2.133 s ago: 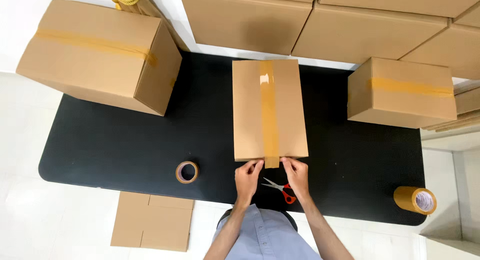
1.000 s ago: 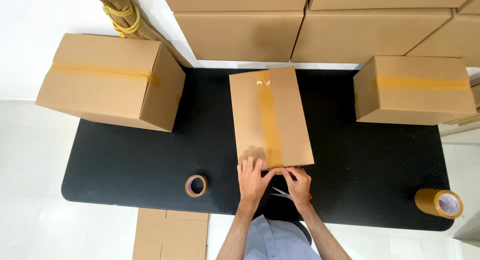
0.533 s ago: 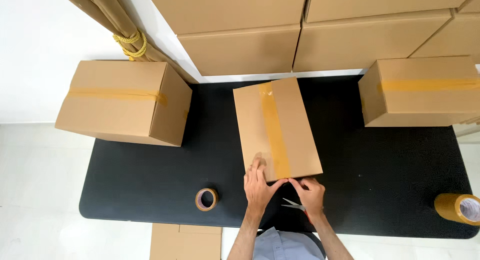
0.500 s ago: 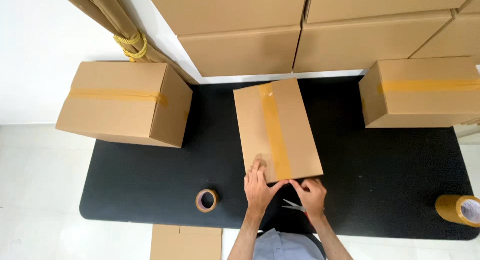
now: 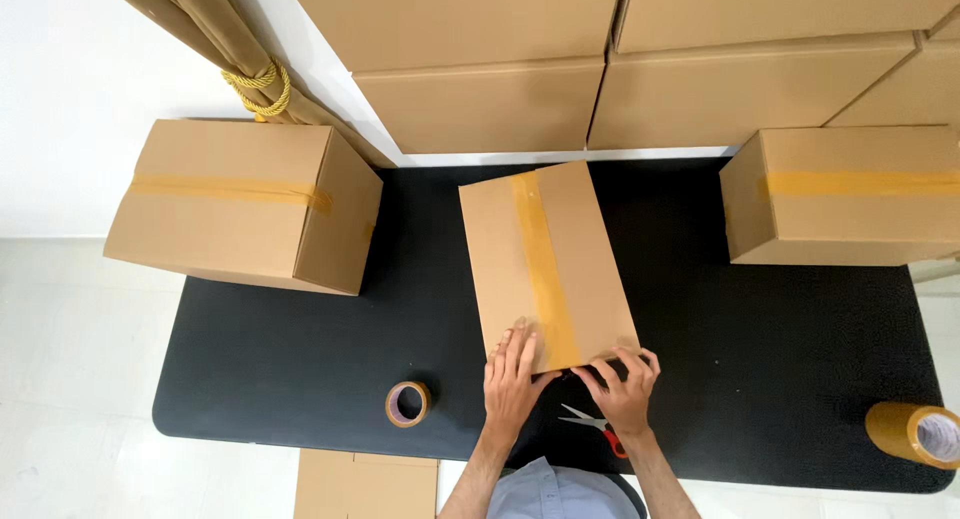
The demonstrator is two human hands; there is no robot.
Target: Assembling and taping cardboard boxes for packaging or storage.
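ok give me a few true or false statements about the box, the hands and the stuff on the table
1. Both hands, left hand and right hand, rest at the near end of the middle box. True.
2. The scissors lie on top of the box. False: they lie on the black table, beside the right hand.
3. A small tape roll lies left of the left hand. True.
4. The middle box carries no tape. False: a tape strip runs along its top.

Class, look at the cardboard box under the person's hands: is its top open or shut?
Shut. The middle box has its flaps down flat, with a strip of tape along the seam. The left hand and right hand press at its near edge.
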